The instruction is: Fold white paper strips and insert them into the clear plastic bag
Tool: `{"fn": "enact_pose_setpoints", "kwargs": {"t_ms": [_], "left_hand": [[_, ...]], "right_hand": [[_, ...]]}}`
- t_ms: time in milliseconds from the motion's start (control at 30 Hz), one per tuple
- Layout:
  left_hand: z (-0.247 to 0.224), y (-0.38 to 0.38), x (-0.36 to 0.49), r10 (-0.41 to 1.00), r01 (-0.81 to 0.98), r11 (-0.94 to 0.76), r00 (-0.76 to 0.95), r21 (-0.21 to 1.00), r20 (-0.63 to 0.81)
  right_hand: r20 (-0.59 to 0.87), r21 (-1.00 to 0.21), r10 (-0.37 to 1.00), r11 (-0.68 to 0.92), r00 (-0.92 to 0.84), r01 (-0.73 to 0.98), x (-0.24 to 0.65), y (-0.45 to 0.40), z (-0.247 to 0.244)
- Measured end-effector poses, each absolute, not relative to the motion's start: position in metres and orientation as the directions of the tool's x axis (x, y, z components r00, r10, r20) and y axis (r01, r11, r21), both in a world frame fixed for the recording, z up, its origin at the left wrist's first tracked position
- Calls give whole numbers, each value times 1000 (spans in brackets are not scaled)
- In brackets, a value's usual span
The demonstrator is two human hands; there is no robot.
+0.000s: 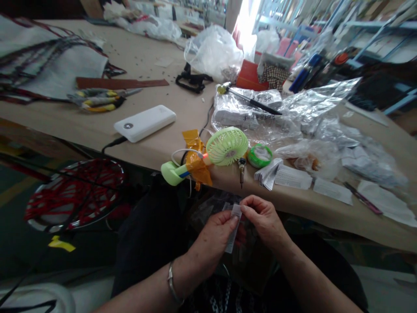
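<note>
In the head view my left hand point(211, 237) pinches a small white printed label point(231, 241) between thumb and fingers, below the table's front edge. My right hand point(266, 221) is closed at the label's upper end, thumb and index finger together on its corner. Translucent plastic point(206, 211) lies in the dim area behind the hands, its shape unclear. Just above them, a soldering-iron-like tool point(241, 171) points down over the table edge. Near it lie a folded stack of white labels point(269, 174) and a printed label sheet point(293, 177).
A green fan point(227, 147) is fixed to the edge with orange tape point(197, 163). A white power bank point(145, 123) lies left. Behind are green tape point(259, 155), a hammer point(254, 104) on plastic-wrapped bundles, and pliers point(100, 102). A red-corded round stool point(76, 195) stands lower left.
</note>
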State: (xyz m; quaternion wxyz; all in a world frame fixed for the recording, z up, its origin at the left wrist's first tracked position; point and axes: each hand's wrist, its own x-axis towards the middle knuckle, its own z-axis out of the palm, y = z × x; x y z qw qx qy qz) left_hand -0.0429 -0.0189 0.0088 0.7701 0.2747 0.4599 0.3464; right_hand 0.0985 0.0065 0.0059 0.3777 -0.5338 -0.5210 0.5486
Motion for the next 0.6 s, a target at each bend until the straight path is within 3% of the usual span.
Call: {"fn": "enact_pose_setpoints", "kwargs": {"t_ms": [200,600], "left_hand": [[13,1,-50,951,-71,283,151,957,-270],[16,23,-48,997,122,-15,79,992,6]], "right_hand": [[-29,-953,999,-15,-44,304,95,15,10],[150,-894,989,138,-5,426,94,26,12]]}}
